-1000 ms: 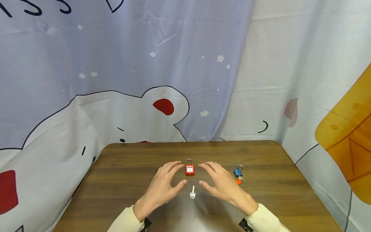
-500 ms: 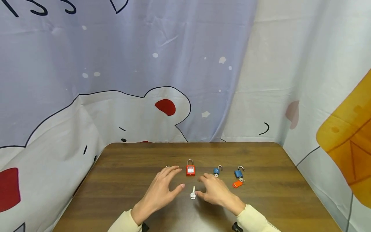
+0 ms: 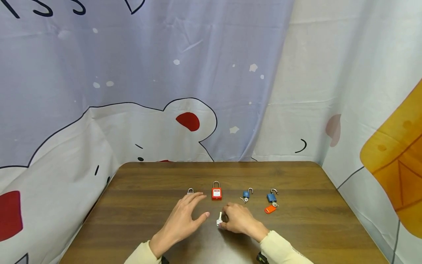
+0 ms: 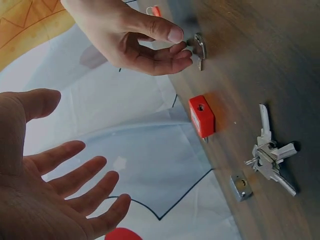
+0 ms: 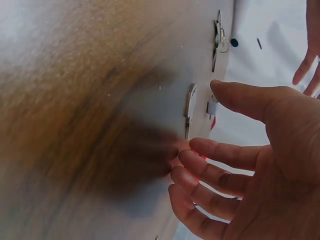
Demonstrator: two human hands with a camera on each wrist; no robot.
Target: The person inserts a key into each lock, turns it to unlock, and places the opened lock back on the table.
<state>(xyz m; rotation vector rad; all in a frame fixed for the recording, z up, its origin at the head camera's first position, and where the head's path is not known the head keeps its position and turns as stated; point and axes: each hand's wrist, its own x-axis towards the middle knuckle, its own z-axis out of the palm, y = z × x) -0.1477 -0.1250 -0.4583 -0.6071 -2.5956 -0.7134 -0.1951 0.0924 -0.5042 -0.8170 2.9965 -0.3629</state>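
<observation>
A single silver key (image 3: 219,219) lies flat on the wooden table, its blade pointing away from the person. My right hand (image 3: 240,219) is low beside it, fingers loosely bent; in the right wrist view the key (image 5: 191,107) shows between thumb and fingertips, not pinched. My left hand (image 3: 182,219) hovers to the left, fingers spread, holding nothing. Behind the key stands a red padlock (image 3: 216,193) with its shackle closed. Past the left fingertips is a small silver padlock (image 4: 241,187). A bunch of keys (image 4: 267,160) lies nearby, hidden by the left hand in the head view.
To the right lie two blue padlocks, one (image 3: 246,194) with keys and another (image 3: 271,198) with an orange tag (image 3: 270,209); both shackles are open. A printed curtain (image 3: 165,73) hangs behind the table's far edge (image 3: 217,162).
My right hand has come down and leftward to the key, its fingers bending more, uncovering the blue padlocks. My left hand has dropped slightly, revealing the silver padlock's shackle.
</observation>
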